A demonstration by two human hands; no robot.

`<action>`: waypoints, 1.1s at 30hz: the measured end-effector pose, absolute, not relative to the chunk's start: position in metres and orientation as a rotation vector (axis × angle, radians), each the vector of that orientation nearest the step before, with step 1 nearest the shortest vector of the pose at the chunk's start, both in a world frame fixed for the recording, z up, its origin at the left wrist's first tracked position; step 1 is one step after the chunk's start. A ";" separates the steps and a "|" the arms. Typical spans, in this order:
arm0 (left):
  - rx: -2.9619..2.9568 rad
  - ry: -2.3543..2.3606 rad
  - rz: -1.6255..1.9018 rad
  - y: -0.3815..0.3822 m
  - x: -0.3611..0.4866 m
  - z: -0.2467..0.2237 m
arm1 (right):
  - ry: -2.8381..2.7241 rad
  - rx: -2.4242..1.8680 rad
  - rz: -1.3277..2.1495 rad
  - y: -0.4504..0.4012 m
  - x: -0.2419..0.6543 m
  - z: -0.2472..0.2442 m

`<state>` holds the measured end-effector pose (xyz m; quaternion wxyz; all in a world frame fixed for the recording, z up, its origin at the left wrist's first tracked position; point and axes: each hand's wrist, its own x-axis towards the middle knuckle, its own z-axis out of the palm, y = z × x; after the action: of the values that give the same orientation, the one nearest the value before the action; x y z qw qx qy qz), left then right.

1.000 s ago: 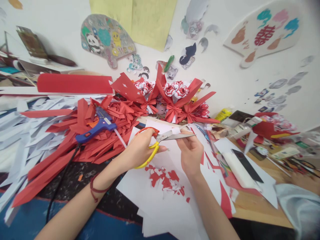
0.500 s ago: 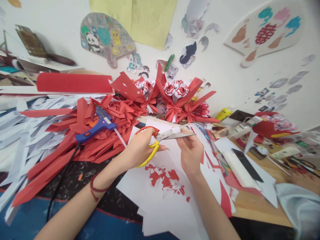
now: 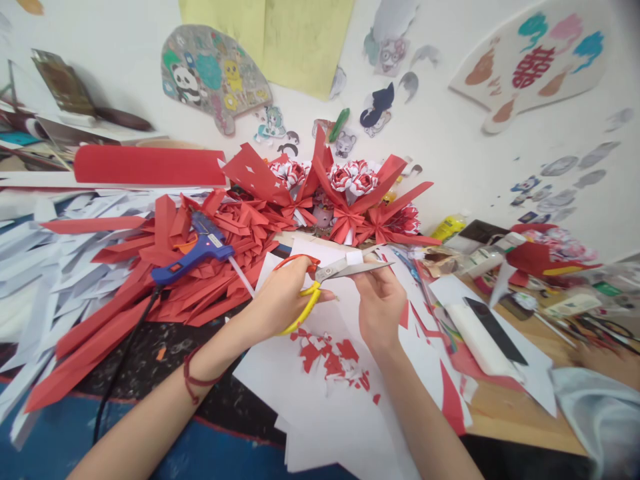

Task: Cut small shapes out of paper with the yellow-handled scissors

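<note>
My left hand (image 3: 283, 297) is closed around the handles of scissors (image 3: 333, 270) with one red-orange and one yellow loop. The blades point right and are parted. Between them is a small white paper piece (image 3: 354, 257). My right hand (image 3: 383, 303) is closed at the blade tips, its fingers pinching the paper, partly hidden behind the blades. Below both hands, red and white scraps (image 3: 333, 360) lie on white sheets (image 3: 345, 433).
A blue glue gun (image 3: 195, 253) rests on folded red strips (image 3: 220, 293) at left, beside white strips (image 3: 40, 287). Red paper bouquets (image 3: 353, 180) stand behind. At right are a phone (image 3: 495, 330) and another person's hand (image 3: 610, 363).
The white paper piece between the blades shows slightly more. My hands and the scissors have barely moved.
</note>
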<state>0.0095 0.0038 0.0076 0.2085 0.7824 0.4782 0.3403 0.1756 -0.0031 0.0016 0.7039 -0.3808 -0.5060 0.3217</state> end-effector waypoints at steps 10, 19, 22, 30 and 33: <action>2.137 1.378 0.907 -0.003 0.018 0.008 | -1.072 -0.796 0.749 -0.005 0.167 0.004; 2.197 1.420 0.859 -0.007 0.023 0.006 | -1.059 -0.758 0.709 -0.005 0.164 0.003; 2.238 1.419 0.872 -0.007 0.024 0.003 | -1.059 -0.759 0.701 -0.006 0.163 0.003; 2.238 1.399 0.877 -0.007 0.025 0.002 | -1.064 -0.788 0.673 -0.005 0.165 0.004; 2.181 1.442 0.872 -0.007 0.023 0.005 | -1.057 -0.812 0.701 -0.004 0.170 0.006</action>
<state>0.0234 -0.0067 0.0054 0.1915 0.7765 0.5136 0.3106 0.1702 -0.0044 0.0057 0.7298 -0.3685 -0.4800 0.3181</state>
